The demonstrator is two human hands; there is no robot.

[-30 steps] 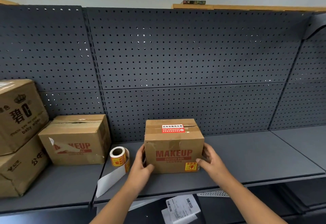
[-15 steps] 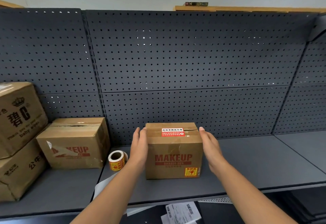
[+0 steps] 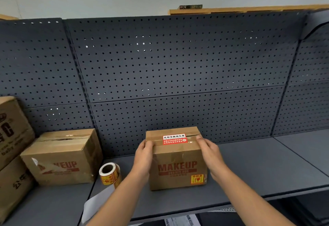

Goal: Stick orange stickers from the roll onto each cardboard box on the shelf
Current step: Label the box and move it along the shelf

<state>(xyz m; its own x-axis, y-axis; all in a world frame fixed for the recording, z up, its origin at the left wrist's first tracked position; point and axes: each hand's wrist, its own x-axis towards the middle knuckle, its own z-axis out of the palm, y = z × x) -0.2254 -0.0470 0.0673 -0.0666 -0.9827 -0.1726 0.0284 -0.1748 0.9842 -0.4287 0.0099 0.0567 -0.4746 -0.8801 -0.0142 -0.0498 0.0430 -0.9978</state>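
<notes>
A cardboard box marked MAKEUP (image 3: 177,167) stands on the grey shelf (image 3: 249,176), with an orange sticker (image 3: 197,179) on its front lower right corner and a red label on top. My left hand (image 3: 143,156) grips its left top edge and my right hand (image 3: 209,151) grips its right top edge. The orange sticker roll (image 3: 109,173) stands on the shelf left of the box, its white backing strip (image 3: 97,204) trailing over the shelf's front edge. A second MAKEUP box (image 3: 62,158) sits further left.
Two larger stacked cardboard boxes (image 3: 12,154) fill the far left. A dark pegboard wall (image 3: 178,74) backs the shelf. Bare shelf stretches to the right of the held box. Printed paper sheets (image 3: 179,221) lie below the shelf's front edge.
Both hands have moved from the box's lower front corners up its sides to its top edges. The box now sits a little further back on the shelf.
</notes>
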